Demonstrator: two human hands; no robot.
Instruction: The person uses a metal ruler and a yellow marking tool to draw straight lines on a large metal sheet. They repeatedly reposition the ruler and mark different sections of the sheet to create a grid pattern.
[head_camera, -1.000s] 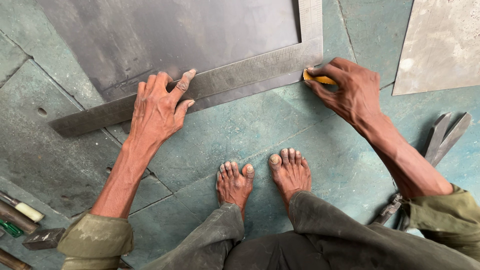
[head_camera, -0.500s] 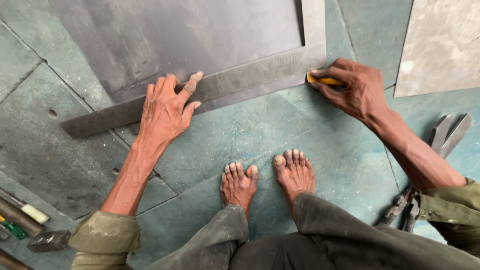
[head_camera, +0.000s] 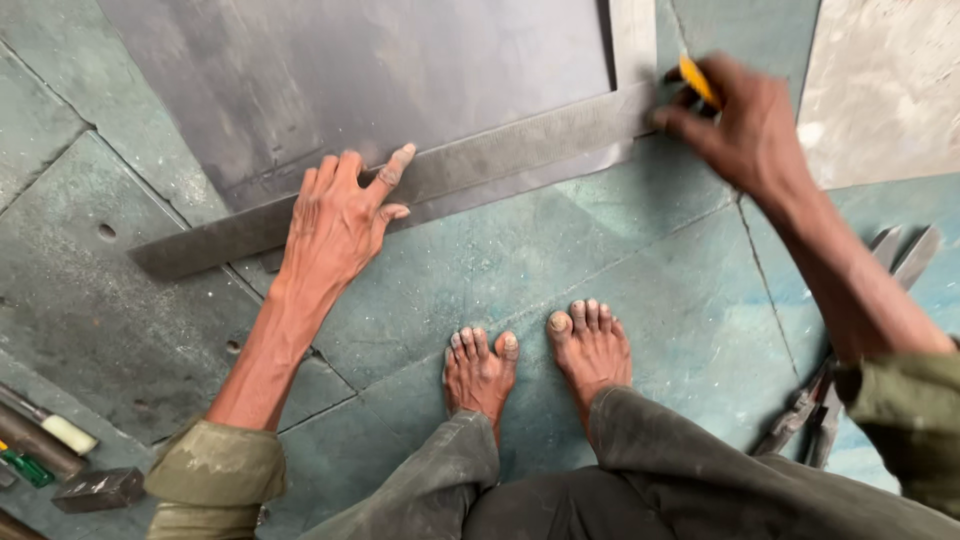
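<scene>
My left hand (head_camera: 340, 222) lies flat, fingers spread, pressing on the long arm of a grey steel square (head_camera: 500, 150) that rests along the near edge of a dark metal sheet (head_camera: 380, 70) on the floor. My right hand (head_camera: 745, 125) is at the square's corner, shut on a small yellow marker (head_camera: 695, 80) whose tip points at the sheet's corner. The square's short arm (head_camera: 633, 40) runs away from me along the sheet's right edge. My bare feet (head_camera: 540, 360) stand just below the square.
Large metal snips (head_camera: 850, 350) lie on the floor at the right, partly behind my right forearm. A hammer head (head_camera: 98, 490) and several hand tools (head_camera: 40, 440) lie at the lower left. A pale sheet (head_camera: 885, 90) covers the upper right.
My right hand has slid with the yellow marker up along the corner of the square. My left hand has stayed pressed on the long arm.
</scene>
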